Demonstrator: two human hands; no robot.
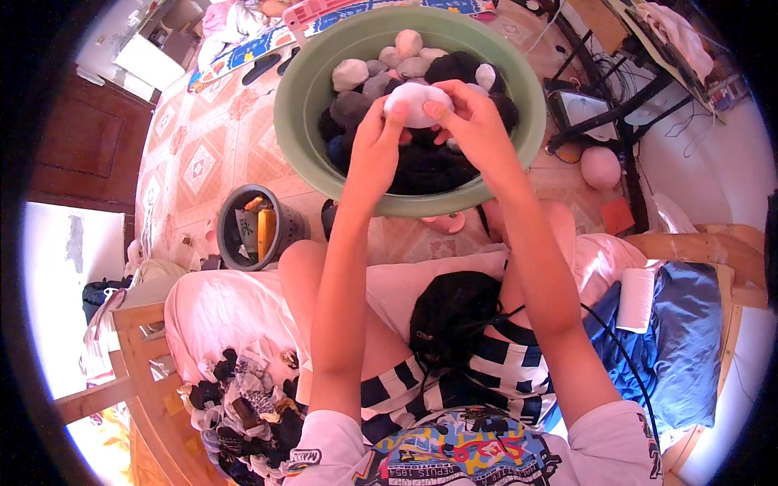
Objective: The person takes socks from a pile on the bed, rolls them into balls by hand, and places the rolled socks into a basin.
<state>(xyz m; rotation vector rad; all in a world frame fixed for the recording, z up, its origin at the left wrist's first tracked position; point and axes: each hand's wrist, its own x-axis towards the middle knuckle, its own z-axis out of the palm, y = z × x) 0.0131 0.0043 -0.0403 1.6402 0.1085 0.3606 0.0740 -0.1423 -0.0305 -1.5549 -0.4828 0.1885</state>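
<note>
Between my two hands is a white balled-up pair of socks (416, 102), above a large green basin (296, 138). My left hand (376, 138) grips its left side, thumb on the front. On the right side, my right hand (472, 120) has its thumb and fingers closed on the same bundle. Rolled sock balls in white, grey, pink and black fill the basin below; a white one (350, 74) lies at its left and a pale pink one (408, 43) at the back. Dark socks at the basin's front are partly hidden by my hands.
A heap of loose socks (247, 409) lies on the pink-covered bed (219, 304) at my left. A grey bin (284, 231) with wrappers stands on the tiled floor. A black bag (454, 316) rests between my legs; a white roll (636, 300) lies at right on blue cloth (689, 340).
</note>
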